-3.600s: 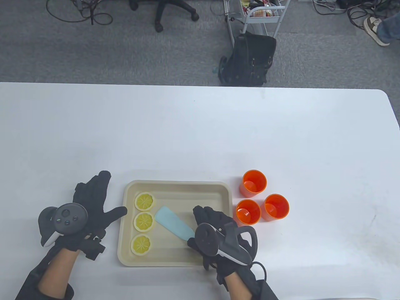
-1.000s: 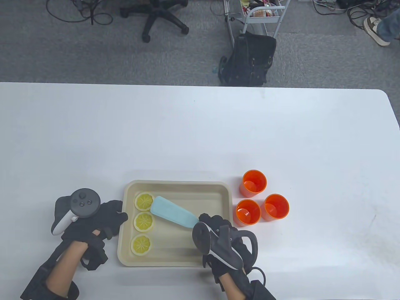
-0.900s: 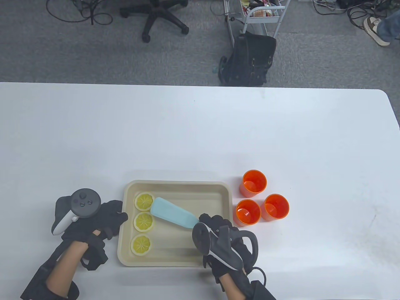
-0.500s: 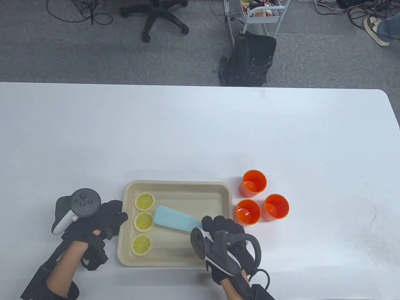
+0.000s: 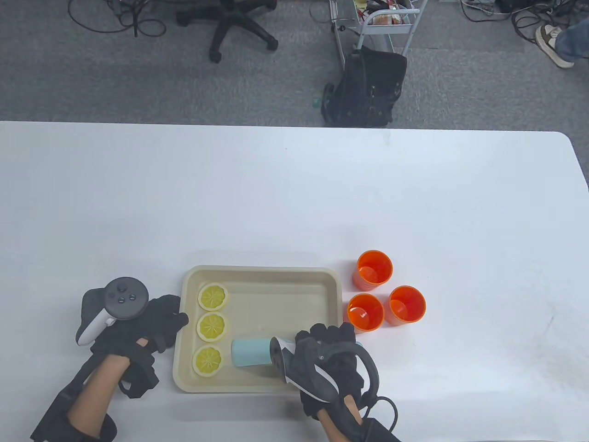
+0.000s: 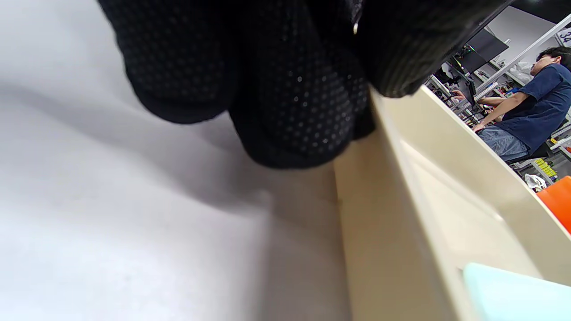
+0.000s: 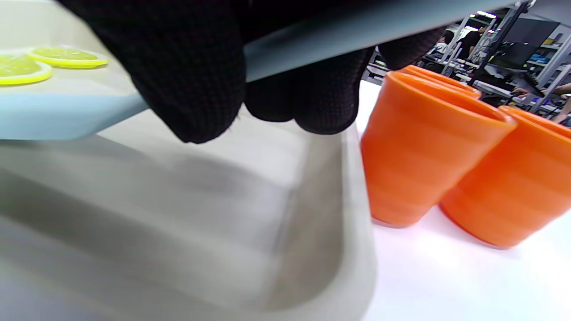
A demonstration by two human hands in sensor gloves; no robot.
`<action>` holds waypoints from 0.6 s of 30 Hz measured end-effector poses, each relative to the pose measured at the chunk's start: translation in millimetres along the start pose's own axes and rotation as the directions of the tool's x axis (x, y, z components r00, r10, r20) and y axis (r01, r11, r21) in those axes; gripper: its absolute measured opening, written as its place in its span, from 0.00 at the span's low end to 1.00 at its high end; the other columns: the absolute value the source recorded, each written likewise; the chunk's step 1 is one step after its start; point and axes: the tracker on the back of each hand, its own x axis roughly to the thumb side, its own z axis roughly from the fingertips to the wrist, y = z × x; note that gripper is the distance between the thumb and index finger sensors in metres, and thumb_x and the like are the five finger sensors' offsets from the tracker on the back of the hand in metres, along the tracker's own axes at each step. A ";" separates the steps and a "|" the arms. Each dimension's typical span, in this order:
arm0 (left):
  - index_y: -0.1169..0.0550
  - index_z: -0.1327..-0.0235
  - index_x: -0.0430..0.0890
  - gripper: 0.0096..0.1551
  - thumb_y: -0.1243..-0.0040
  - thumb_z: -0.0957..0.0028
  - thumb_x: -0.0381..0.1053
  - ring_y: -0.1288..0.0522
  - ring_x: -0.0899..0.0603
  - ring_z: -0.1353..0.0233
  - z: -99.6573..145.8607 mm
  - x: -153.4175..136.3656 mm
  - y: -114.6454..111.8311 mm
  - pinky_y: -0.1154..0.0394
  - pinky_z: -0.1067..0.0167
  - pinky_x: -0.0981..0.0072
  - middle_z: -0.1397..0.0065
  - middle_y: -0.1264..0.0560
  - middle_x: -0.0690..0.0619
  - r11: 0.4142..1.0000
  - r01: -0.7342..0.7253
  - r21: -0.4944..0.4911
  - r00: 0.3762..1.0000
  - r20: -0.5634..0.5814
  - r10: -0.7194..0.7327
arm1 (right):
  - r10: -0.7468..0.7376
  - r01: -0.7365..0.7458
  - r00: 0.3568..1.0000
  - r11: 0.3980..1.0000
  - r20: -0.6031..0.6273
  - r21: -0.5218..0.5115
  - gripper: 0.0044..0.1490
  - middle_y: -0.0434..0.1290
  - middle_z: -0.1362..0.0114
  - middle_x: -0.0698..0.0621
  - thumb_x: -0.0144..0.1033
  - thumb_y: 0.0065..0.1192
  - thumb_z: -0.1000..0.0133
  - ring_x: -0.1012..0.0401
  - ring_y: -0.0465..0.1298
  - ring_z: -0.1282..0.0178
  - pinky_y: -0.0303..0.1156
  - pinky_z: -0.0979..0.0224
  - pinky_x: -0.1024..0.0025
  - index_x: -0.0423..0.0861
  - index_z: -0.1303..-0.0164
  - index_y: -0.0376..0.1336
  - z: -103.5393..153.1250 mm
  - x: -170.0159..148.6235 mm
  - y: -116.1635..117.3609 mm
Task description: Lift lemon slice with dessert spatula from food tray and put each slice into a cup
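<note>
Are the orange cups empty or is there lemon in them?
Empty. From above, the three cups show only orange bottoms, and all three lemon slices lie in the tray.

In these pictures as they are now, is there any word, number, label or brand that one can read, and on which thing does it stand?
"3": a cut-off number on a white sign at the edge of the left wrist view; the rest is out of frame.
Packets in the cart: print too small to read.
Tray, cups, spatula, lemon slices: no text.
</note>
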 end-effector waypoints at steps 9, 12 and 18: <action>0.27 0.28 0.38 0.35 0.34 0.41 0.58 0.11 0.51 0.55 -0.2 -0.3 -0.2 0.15 0.53 0.56 0.49 0.15 0.55 1.000 0.001 0.000 1.000 -0.001 -0.001 | 0.071 -0.071 0.997 0.997 -0.002 0.032 0.33 0.75 0.31 0.51 0.39 0.79 0.53 0.55 0.82 0.33 0.64 0.22 0.42 0.57 0.35 0.69 -6.1 11.8 7.2; 0.27 0.28 0.38 0.35 0.34 0.41 0.58 0.11 0.51 0.56 0.1 -0.1 -0.2 0.15 0.53 0.56 0.50 0.15 0.55 1.000 0.002 -0.002 1.000 -0.002 -0.002 | 0.092 -0.092 0.996 0.995 0.005 0.042 0.33 0.76 0.31 0.51 0.40 0.79 0.52 0.55 0.82 0.33 0.65 0.22 0.42 0.57 0.34 0.69 -7.8 15.6 9.6; 0.27 0.28 0.38 0.35 0.34 0.41 0.58 0.11 0.51 0.56 -0.1 -0.1 -0.2 0.15 0.53 0.56 0.50 0.15 0.55 1.000 0.003 -0.002 1.000 -0.002 -0.003 | 0.091 -0.094 0.995 0.994 0.039 0.060 0.34 0.75 0.31 0.51 0.41 0.77 0.52 0.55 0.82 0.32 0.65 0.22 0.42 0.57 0.33 0.68 -11.7 23.1 14.6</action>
